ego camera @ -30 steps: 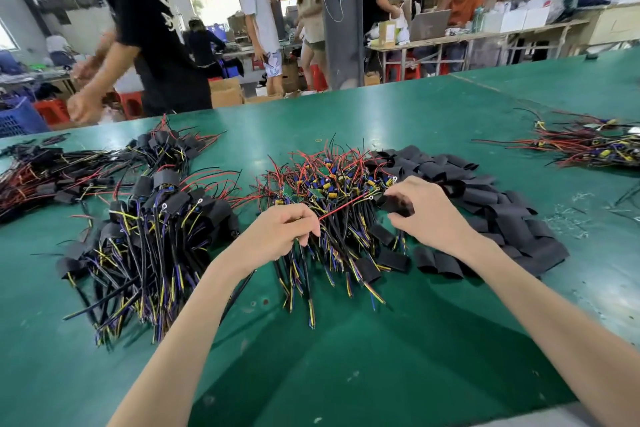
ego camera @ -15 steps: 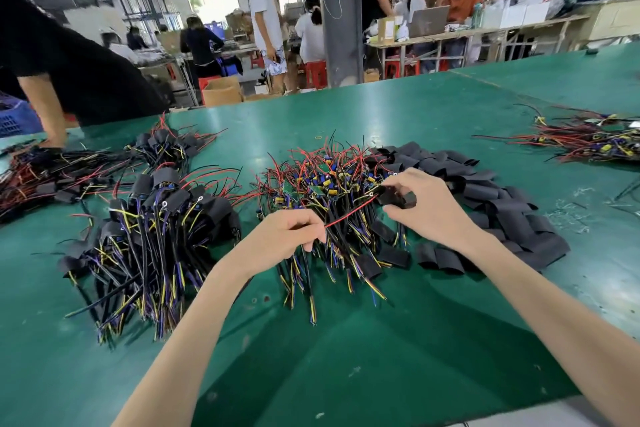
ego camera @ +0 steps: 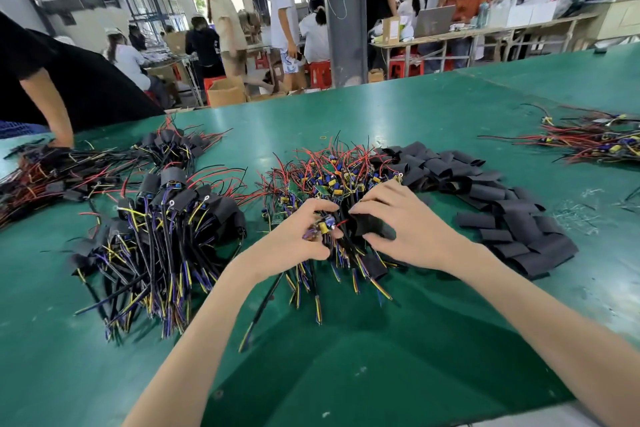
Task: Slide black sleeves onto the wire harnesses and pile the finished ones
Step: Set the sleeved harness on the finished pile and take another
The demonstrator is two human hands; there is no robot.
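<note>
My left hand [ego camera: 298, 236] grips one wire harness [ego camera: 323, 227], its small board with a yellow part showing between my fingers. My right hand [ego camera: 405, 229] holds a black sleeve [ego camera: 369, 224] right against that board, a red wire running into the sleeve's mouth. Both hands meet over the heap of bare harnesses [ego camera: 332, 180] with red, yellow and blue wires. Loose flat black sleeves [ego camera: 502, 215] lie to the right. A pile of sleeved harnesses [ego camera: 162, 218] sits to the left.
The green table [ego camera: 346, 350] stretches all around. A second sleeved heap [ego camera: 45, 173] lies far left under another person's arm [ego camera: 59, 114]. More harnesses [ego camera: 595, 139] lie at the right edge. Several people stand at benches behind.
My two hands have come together: the sleeve in my right hand has travelled along the red wire to the board held by my left. The person at the left leaned over the table.
</note>
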